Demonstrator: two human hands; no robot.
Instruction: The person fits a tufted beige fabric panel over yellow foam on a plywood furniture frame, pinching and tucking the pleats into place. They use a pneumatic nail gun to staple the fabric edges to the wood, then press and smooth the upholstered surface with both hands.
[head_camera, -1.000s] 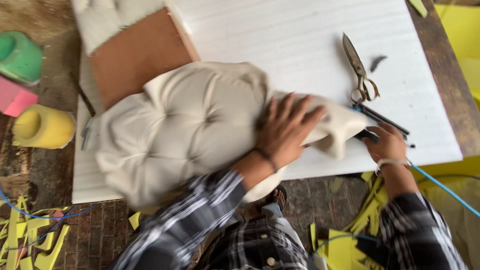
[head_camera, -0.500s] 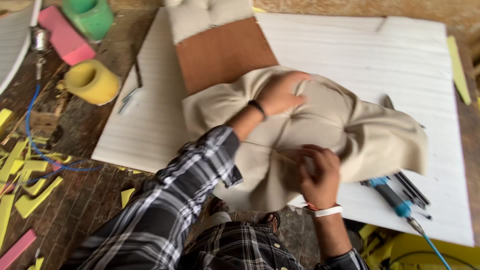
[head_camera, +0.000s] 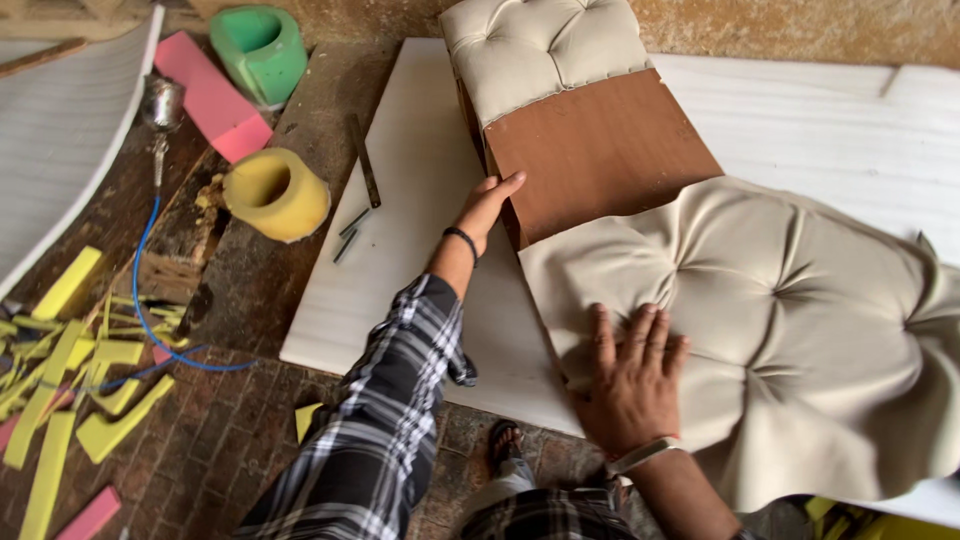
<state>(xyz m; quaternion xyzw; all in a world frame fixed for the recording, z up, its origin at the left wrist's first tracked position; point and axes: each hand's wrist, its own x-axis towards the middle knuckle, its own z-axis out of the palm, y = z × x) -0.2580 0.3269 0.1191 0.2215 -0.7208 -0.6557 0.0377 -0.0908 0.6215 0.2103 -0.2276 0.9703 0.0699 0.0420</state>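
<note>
A cream tufted cushion cover (head_camera: 780, 330) lies spread over the right half of a white foam sheet (head_camera: 400, 250), its top edge touching a brown wooden panel (head_camera: 600, 150) that carries a second tufted cushion (head_camera: 545, 45) at the sheet's far edge. The right hand (head_camera: 630, 375) lies flat on the cover's near left corner, fingers spread, gripping nothing. The left hand (head_camera: 485, 205) clasps the panel's left edge. Left of the sheet, a yellow foam cylinder (head_camera: 275, 192), a green one (head_camera: 260, 50) and a pink block (head_camera: 210, 95) rest on the floor.
</note>
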